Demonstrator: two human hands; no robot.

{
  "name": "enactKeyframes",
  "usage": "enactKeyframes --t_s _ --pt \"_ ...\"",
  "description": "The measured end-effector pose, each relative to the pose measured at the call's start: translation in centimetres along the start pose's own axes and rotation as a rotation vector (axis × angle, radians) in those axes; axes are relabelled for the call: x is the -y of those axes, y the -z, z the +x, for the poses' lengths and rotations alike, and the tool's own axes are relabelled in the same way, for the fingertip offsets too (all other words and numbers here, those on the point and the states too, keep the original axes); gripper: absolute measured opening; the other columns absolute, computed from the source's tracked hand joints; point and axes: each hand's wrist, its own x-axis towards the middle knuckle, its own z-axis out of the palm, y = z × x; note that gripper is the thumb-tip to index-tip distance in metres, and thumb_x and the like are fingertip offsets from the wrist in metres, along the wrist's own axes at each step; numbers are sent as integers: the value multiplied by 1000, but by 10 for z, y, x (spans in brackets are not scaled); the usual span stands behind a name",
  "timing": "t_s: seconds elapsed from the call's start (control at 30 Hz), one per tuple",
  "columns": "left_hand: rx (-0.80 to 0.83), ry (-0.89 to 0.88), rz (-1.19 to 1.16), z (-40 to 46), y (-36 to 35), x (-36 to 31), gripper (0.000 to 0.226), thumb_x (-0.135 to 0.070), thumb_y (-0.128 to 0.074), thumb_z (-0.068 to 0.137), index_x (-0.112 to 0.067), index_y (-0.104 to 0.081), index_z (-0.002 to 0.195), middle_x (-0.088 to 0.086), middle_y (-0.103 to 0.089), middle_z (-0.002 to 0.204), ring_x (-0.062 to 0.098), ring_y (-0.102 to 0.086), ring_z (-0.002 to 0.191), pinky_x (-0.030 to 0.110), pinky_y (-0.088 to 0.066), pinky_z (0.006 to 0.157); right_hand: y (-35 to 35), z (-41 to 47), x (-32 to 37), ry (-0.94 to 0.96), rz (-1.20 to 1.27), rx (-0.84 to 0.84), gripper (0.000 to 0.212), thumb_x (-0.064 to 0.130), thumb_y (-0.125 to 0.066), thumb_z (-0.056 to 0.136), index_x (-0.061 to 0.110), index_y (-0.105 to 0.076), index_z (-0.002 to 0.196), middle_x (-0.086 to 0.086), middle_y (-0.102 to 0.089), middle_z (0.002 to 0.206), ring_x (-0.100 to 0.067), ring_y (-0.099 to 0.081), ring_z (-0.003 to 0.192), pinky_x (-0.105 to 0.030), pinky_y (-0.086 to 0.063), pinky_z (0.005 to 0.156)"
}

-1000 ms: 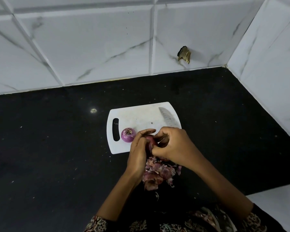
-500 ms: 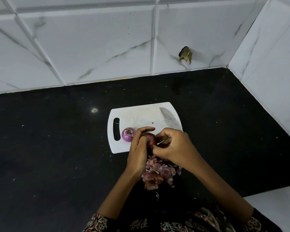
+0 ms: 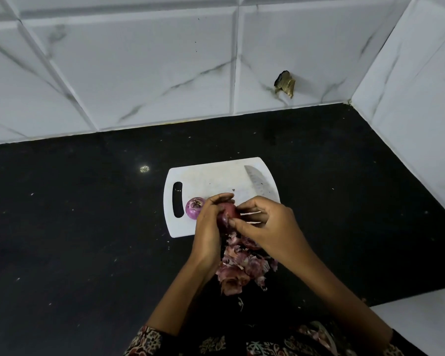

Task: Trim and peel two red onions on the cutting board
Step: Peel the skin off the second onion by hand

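Note:
A white cutting board [image 3: 211, 176] lies on the black counter. One peeled purple onion [image 3: 193, 207] sits on its left part, next to the handle slot. My left hand [image 3: 208, 227] grips a second red onion [image 3: 229, 213] just above the board's near edge. My right hand [image 3: 265, 224] pinches the skin at the onion's near side with thumb and fingertips. A knife blade [image 3: 258, 181] lies on the board's right part; its handle is hidden behind my right hand.
A heap of red onion peels [image 3: 242, 265] lies on the black counter [image 3: 88, 227] just in front of the board, under my wrists. White marble tile walls stand behind and to the right. A hole with a brown scrap [image 3: 284, 83] marks the back wall.
My hands have turned the onion a little, so more of its red surface shows between my fingers. The peeled onion and the knife have not moved.

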Motion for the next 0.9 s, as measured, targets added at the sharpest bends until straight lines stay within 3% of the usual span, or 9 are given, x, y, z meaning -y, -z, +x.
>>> enactKeyframes --t_s 0.1,0.27,0.4,0.63,0.83,0.9 --pt "64 38 -115 1 -1 -2 28 -5 -37 94 -13 -62 102 9 -66 94 18 -66 81 29 -52 66 -2 -1 -1 48 -28 -16 18 16 -75 80 10 -70 97 4 -72 91 -2 -68 87 -23 -58 75" --pt "90 50 -193 2 -2 -2 25 -2 -39 93 -12 -61 100 3 -66 85 12 -63 75 28 -49 68 -7 0 -1 238 -190 -120 9 12 -71 82 11 -73 91 3 -71 91 -7 -67 86 -29 -58 74" --pt "97 17 -176 2 -1 0 26 -2 -38 93 -10 -61 101 6 -62 91 19 -61 86 29 -49 71 -11 3 -1 230 -228 -150 12 17 -73 81 14 -72 92 6 -69 90 -4 -64 86 -27 -55 76" --pt "95 -2 -104 4 -1 2 27 1 -39 93 -10 -62 104 3 -65 93 21 -62 91 33 -51 77 -13 6 0 155 -221 -118 8 11 -64 86 9 -69 93 3 -64 92 -4 -60 87 -25 -52 78" --pt "97 9 -115 4 -1 2 26 1 -42 92 -11 -63 103 5 -64 96 20 -63 93 28 -52 76 -9 9 -5 -63 -91 21 12 20 -55 95 11 -61 100 2 -50 105 2 -51 96 -11 -43 82" --pt "102 9 -114 4 -1 2 25 0 -44 93 -12 -64 102 6 -64 99 20 -63 95 29 -52 77 -7 11 -5 -160 -4 24 14 22 -53 96 11 -61 101 1 -54 107 -3 -55 97 -20 -47 89"
